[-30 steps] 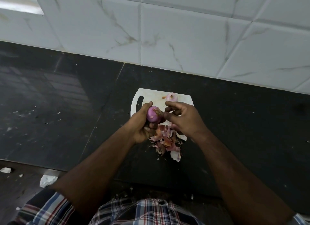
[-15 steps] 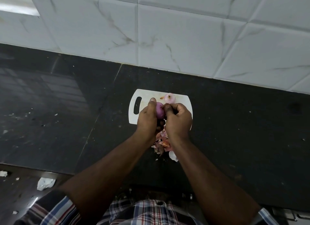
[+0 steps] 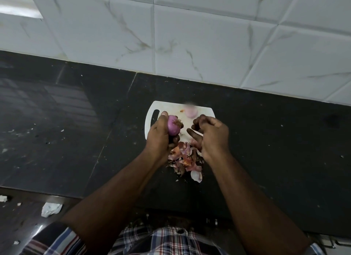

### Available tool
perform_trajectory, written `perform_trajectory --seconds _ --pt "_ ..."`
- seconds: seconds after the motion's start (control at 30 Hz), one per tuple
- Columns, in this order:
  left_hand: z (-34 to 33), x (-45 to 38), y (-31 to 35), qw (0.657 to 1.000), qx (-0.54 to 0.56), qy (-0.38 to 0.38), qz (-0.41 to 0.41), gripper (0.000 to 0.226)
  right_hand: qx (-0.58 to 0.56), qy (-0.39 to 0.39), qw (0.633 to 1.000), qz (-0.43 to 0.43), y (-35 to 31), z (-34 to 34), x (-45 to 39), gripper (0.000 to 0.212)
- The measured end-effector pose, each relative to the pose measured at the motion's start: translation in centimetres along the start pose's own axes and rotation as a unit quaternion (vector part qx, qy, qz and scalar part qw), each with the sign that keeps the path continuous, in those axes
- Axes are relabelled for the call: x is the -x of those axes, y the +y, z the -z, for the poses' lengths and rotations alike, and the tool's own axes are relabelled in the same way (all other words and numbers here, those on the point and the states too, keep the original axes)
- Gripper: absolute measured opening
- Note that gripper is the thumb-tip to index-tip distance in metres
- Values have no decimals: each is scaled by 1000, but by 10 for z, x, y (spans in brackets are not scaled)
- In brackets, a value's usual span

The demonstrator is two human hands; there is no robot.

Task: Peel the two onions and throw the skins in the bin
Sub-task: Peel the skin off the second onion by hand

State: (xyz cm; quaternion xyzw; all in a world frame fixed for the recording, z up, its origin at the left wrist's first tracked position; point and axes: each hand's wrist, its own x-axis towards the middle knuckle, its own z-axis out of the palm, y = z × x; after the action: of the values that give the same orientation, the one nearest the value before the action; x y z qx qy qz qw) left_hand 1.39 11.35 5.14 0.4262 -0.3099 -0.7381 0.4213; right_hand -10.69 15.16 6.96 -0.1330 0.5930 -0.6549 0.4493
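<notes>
Compared with half a second ago, my two hands are no longer pressed together over the onion: my right hand (image 3: 212, 135) has pulled away to the right and now sits apart from it, above the right part of the white plastic cutting board with a handle slot (image 3: 152, 119). Its fingers are curled, but the hand is blurred and I cannot tell whether they pinch a bit of skin or nothing.

My left hand (image 3: 159, 135) stays wrapped around the round purple onion (image 3: 173, 127), holding it above the left half of the board. This onion looks smooth and shiny purple, with a brown tuft of dry roots at its right end. The second, paler pink onion (image 3: 191, 111) rests on the far edge of the board, blurred. A heap of reddish-brown and pink onion skins (image 3: 185, 158) lies at the near edge of the board and on the black stone countertop (image 3: 76, 131), between my wrists.
</notes>
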Motion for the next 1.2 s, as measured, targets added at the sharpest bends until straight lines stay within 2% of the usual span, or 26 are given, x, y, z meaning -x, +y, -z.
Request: perform_trajectory --seconds 0.03,0.1,0.2,0.27,0.33,0.43,0.57,0.63,0.73,0.83,0.9,0.93,1.0,1.07,1.2 --pt "3 -1 0 1000 -16 -2 -6 44 96 -42 994 39 2 6 0 25" --pt "8 -2 -1 999 -42 -2 -5 46 268 -98 954 86 12 17 -1 25" --pt "11 -2 -5 998 -62 -4 -3 46 371 -151 910 105 25 28 -1 37" --pt "12 -2 -6 997 -76 -7 -7 45 377 -165 904 115 21 26 -2 43" --pt "10 -2 -7 996 -89 -11 -12 44 351 -161 911 142 12 19 0 39" --pt "6 0 -7 994 -102 -33 -25 45 355 -149 900 203 8 5 0 30" --pt "0 2 -5 993 -111 -13 -35 44 365 -58 887 277 22 -7 2 4" --pt "-2 1 -8 995 -99 3 -32 46 378 -23 876 300 29 -12 3 6" --pt "-5 1 -12 996 -85 20 -31 49 331 33 914 231 39 -19 4 12" --pt "-7 5 -10 998 -58 24 -24 43 210 72 968 119 37 -21 -5 19" --pt "-6 6 -7 999 -35 21 -15 36 100 39 993 48 30 -14 -7 20" --pt "-5 6 -6 999 -32 17 -13 35 83 1 996 28 27 -8 -6 19" --pt "-2 5 -6 999 -37 11 -6 40 148 -88 985 26 23 5 -1 22" --pt "1 3 -6 999 -44 6 3 45 233 -142 961 50 23 18 0 28" --pt "4 3 -7 999 -41 -8 12 50 347 -159 913 143 15 25 0 35"
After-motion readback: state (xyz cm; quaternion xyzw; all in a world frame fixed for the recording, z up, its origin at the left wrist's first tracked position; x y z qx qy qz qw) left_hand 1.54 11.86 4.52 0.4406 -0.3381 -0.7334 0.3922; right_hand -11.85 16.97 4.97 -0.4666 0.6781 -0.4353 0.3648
